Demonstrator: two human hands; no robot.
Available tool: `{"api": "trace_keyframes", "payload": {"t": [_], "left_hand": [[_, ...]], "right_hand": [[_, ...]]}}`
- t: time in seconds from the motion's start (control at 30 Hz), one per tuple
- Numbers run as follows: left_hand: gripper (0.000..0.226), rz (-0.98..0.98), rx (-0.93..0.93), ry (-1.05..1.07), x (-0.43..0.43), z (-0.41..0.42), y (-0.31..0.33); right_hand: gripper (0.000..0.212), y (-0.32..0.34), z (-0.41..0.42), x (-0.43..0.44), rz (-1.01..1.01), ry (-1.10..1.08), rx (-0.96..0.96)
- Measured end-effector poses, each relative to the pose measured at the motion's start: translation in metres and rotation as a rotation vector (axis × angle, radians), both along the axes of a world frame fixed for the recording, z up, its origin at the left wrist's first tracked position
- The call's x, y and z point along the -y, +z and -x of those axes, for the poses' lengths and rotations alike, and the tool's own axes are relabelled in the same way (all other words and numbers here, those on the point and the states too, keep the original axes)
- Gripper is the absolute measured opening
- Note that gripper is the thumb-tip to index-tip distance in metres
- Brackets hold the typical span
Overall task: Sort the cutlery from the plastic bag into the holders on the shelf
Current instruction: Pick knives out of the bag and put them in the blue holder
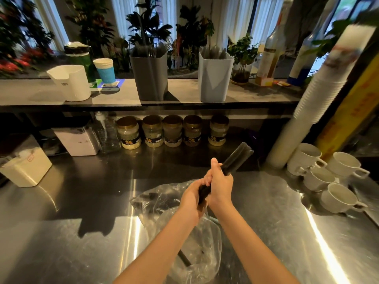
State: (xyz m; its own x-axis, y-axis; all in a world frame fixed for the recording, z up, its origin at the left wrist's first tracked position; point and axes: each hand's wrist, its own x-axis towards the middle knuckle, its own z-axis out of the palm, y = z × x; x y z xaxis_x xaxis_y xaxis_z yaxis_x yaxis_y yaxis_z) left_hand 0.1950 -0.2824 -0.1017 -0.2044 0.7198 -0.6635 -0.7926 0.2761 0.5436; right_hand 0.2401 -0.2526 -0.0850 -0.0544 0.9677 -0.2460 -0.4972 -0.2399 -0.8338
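A bundle of black plastic cutlery [238,158] points up and to the right above the steel counter. My right hand [220,184] grips the bundle's middle and my left hand [191,198] grips its lower end. Under my hands lies a clear plastic bag [164,203] with more dark pieces [184,259] inside. On the shelf stand a dark grey holder [150,76] full of black forks, a light grey-blue holder [214,78] with dark pieces, and a white holder [70,82] at the left.
White cups [336,196] crowd the counter's right side beside a leaning stack of paper cups [320,95]. Several spice jars [172,131] line the space under the shelf. White boxes [25,167] sit at the left. Bottles [270,56] and a plant stand on the shelf's right.
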Motion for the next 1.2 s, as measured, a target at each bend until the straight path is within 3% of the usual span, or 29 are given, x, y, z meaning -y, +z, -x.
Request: {"api": "trace_keyframes", "payload": {"t": [0.2, 0.33, 0.47, 0.63, 0.8, 0.9, 1.0, 1.2], "left_hand": [[0.030, -0.153, -0.122, -0.045, -0.045, 0.012, 0.046], [0.033, -0.371, -0.505, -0.120, -0.071, 0.027, 0.070], [0.032, -0.661, -0.780, -0.193, -0.098, 0.047, 0.126], [0.044, -0.602, -1.199, -0.296, -0.147, 0.055, 0.197], [0.024, -0.576, -1.526, -0.259, -0.200, 0.071, 0.239], [0.028, -0.611, -1.732, -0.182, -0.229, 0.074, 0.263], [0.030, -0.686, -1.896, -0.112, -0.254, 0.076, 0.292], [0.018, -0.842, -2.018, -0.076, -0.299, 0.080, 0.338]], "right_hand": [[0.035, 0.052, 0.015, -0.051, -0.032, 0.008, 0.006], [0.020, 0.082, 0.020, -0.077, -0.165, 0.070, 0.105], [0.005, 0.093, 0.025, -0.109, -0.406, 0.108, 0.348], [0.030, 0.113, 0.035, -0.151, -0.693, 0.174, 0.456], [0.016, 0.151, 0.046, -0.210, -0.719, 0.062, 0.659], [0.012, 0.180, 0.048, -0.233, -0.815, 0.040, 0.644], [0.018, 0.209, 0.049, -0.257, -0.915, 0.026, 0.515], [0.031, 0.250, 0.057, -0.311, -1.076, 0.032, 0.347]]}}
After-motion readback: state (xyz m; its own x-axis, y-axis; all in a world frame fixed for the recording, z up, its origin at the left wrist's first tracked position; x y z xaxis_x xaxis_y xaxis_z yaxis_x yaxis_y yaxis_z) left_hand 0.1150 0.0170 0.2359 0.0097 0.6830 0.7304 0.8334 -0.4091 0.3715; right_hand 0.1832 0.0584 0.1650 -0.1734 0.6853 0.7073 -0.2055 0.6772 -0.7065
